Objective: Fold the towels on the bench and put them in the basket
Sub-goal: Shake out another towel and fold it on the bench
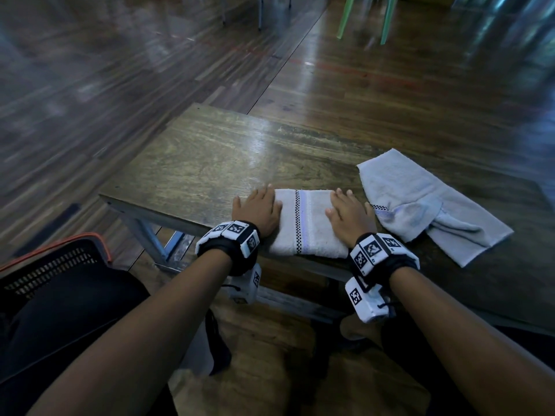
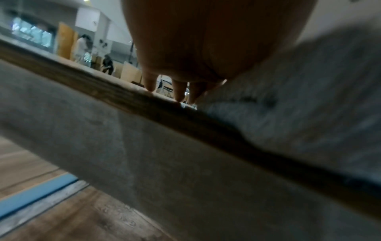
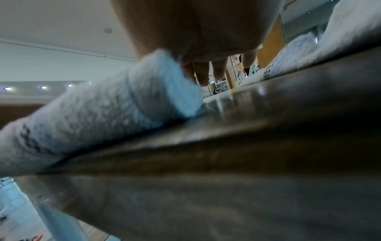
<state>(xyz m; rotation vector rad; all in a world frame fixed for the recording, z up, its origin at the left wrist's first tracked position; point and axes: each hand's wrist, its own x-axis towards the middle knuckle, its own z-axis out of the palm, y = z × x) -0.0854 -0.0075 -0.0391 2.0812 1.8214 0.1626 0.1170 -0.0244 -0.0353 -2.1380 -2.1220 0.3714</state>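
Observation:
A folded grey towel (image 1: pixel 306 223) with a checkered stripe lies at the near edge of the wooden bench (image 1: pixel 204 163). My left hand (image 1: pixel 258 208) lies flat on its left end, fingers straight, fingertips reaching onto the wood. My right hand (image 1: pixel 350 211) lies flat on its right end. In the left wrist view the left hand (image 2: pixel 179 86) touches the bench top beside the towel (image 2: pixel 299 97). In the right wrist view the right hand (image 3: pixel 206 71) rests on the folded towel (image 3: pixel 107 114). A second, loosely crumpled grey towel (image 1: pixel 426 202) lies to the right, unfolded.
A black mesh basket (image 1: pixel 57 262) with an orange rim stands on the floor at the near left, beside my leg. Green chair legs (image 1: pixel 387 19) stand far back on the wooden floor. The left half of the bench top is bare wood.

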